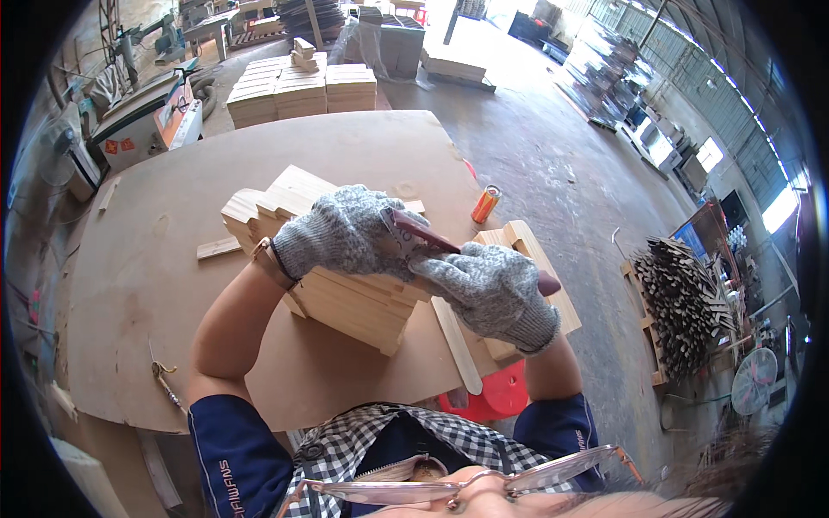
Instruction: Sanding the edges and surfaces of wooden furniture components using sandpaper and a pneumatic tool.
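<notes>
My left hand [350, 233], in a grey knit glove, is closed over one end of a folded dark red-brown strip [425, 231] that looks like sandpaper with a printed pale backing. My right hand [496, 289], gloved alike, is closed around the other side of it. A rounded maroon end [548, 283] pokes out past the right hand; whether it belongs to the same strip I cannot tell. Below both hands, a stack of pale wooden boards [358, 315] with stepped ends lies on the table. My fingertips are largely hidden by the gloves and strip.
The brown tabletop [155, 285] carries a narrow wooden slat [458, 350], an orange can [486, 205] and a thin tool [164, 380]. More boards [548, 268] lie at its right edge, above a red stool [501, 395]. Stacked wood [302, 91] stands beyond the far edge.
</notes>
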A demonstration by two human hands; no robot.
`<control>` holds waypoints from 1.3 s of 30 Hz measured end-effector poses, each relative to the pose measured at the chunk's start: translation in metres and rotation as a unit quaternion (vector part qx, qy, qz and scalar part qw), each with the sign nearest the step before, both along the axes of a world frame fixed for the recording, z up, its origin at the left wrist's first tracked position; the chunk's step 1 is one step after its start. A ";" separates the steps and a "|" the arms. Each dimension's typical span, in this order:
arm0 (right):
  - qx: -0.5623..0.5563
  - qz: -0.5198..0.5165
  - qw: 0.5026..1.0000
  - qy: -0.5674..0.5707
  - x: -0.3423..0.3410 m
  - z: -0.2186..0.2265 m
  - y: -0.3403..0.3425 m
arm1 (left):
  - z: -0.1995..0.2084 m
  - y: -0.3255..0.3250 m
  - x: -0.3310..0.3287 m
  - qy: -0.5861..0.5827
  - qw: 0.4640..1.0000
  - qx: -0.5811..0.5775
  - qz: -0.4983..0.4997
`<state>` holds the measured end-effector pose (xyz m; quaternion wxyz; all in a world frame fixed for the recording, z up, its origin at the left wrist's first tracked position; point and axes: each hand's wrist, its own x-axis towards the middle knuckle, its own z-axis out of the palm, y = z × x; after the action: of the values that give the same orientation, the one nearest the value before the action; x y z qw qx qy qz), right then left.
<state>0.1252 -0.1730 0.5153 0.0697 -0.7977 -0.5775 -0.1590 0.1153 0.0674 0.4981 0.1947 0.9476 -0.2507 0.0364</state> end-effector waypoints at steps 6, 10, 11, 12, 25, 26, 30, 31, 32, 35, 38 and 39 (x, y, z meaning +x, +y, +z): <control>0.031 0.029 0.993 -0.113 -0.020 -0.006 -0.018 | -0.007 0.009 0.000 -0.104 0.994 -0.017 -0.028; 0.165 -0.033 0.981 -0.094 -0.010 -0.015 -0.061 | -0.011 0.006 -0.006 -0.121 0.992 -0.018 -0.015; 0.111 -0.110 0.977 -0.145 -0.014 -0.002 -0.056 | -0.011 0.007 -0.007 -0.122 0.992 -0.015 -0.008; 0.110 -0.112 0.977 -0.144 -0.009 -0.002 -0.046 | -0.013 0.008 -0.007 -0.121 0.992 -0.015 -0.010; 0.103 -0.026 0.994 -0.020 0.008 -0.011 -0.036 | -0.008 0.006 0.006 -0.097 0.994 -0.015 -0.037; 0.157 -0.044 0.987 0.001 0.013 -0.010 -0.034 | -0.007 0.006 0.006 -0.110 0.993 -0.015 -0.032; 0.083 0.032 0.996 -0.022 0.003 -0.005 0.007 | -0.013 0.018 0.015 -0.079 0.996 -0.032 -0.039; 0.047 0.021 0.998 -0.019 0.000 -0.011 0.005 | -0.013 0.019 0.014 -0.070 0.997 -0.013 -0.045; 0.050 0.025 0.998 -0.017 -0.005 -0.011 0.004 | -0.014 0.020 0.010 -0.067 0.997 -0.010 -0.041; 0.051 -0.002 0.997 -0.062 -0.023 -0.003 -0.012 | -0.008 0.017 -0.003 -0.131 0.991 -0.031 -0.023; 0.128 0.026 0.991 0.004 -0.005 -0.007 -0.025 | -0.013 0.019 -0.003 -0.149 0.988 -0.028 -0.020; 0.137 -0.037 0.990 -0.004 -0.001 -0.012 -0.018 | -0.011 0.018 -0.004 -0.150 0.988 -0.029 -0.024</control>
<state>0.1246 -0.1909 0.5037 0.1703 -0.8008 -0.5207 -0.2420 0.1111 0.0855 0.4868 0.1830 0.9192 -0.2984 0.1806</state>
